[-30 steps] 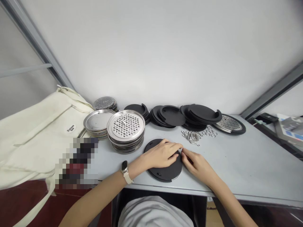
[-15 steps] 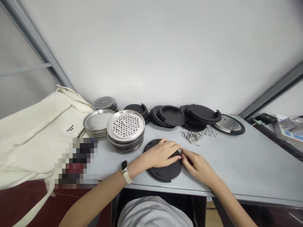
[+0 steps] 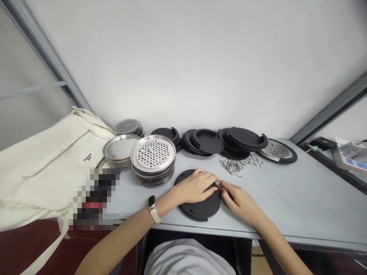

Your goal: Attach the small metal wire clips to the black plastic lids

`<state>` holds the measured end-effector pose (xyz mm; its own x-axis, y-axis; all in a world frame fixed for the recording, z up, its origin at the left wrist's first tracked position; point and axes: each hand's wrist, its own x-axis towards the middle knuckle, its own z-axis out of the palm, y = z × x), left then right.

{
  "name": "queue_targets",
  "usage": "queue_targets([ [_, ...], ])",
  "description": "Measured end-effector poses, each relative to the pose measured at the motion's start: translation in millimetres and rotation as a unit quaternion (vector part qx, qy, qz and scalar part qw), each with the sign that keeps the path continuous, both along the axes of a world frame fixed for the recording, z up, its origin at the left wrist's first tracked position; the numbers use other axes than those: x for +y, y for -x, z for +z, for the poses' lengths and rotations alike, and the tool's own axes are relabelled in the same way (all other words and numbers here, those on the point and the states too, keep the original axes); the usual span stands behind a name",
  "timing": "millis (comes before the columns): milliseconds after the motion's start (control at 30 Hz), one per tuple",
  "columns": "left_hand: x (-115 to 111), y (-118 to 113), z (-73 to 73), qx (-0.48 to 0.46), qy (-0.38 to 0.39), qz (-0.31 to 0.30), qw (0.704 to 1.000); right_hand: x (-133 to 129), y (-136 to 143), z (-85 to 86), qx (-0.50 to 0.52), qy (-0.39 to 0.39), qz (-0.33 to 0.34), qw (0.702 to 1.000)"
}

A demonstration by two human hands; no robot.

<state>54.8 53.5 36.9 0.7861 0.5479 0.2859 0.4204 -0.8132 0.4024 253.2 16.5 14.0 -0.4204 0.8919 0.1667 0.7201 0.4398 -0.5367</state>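
A round black plastic base (image 3: 197, 209) lies flat near the table's front edge, with small holes in its face and a thin shiny strip at its lower right rim. My left hand (image 3: 197, 186) rests across it, fingers curled toward the right rim and thumb apart, holding it down. At that rim my right hand (image 3: 235, 196) is closed in a pinch between thumb and forefinger. A small shiny metal piece (image 3: 217, 183) shows between the fingertips of both hands; its exact shape is mostly hidden.
Stacked perforated metal grater discs (image 3: 153, 154) and plain-faced metal discs (image 3: 122, 148) stand left. Black bases (image 3: 209, 141) are piled along the wall. Wire hooks (image 3: 233, 166) and metal rings (image 3: 255, 160) lie before them. A grater in a black rim (image 3: 278, 150) lies right; a cream bag (image 3: 57, 164) left.
The view has shifted slightly. Both hands stay at the base's right rim, with only a slight movement of the fingertips there.
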Motion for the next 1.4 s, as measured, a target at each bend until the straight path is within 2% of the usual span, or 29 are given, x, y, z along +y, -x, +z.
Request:
queue_targets([
  [267, -0.1, -0.1, -1.2, -0.005, -0.033, 0.001, 0.999, -0.4, -0.2, 0.2, 0.004, 0.009, 0.004, 1.000],
  [1400, 1.5, -2.1, -1.5, -0.007, -0.022, 0.004, 1.000, -0.2, 0.3, -1.7, -0.017, 0.013, 0.002, 1.000],
])
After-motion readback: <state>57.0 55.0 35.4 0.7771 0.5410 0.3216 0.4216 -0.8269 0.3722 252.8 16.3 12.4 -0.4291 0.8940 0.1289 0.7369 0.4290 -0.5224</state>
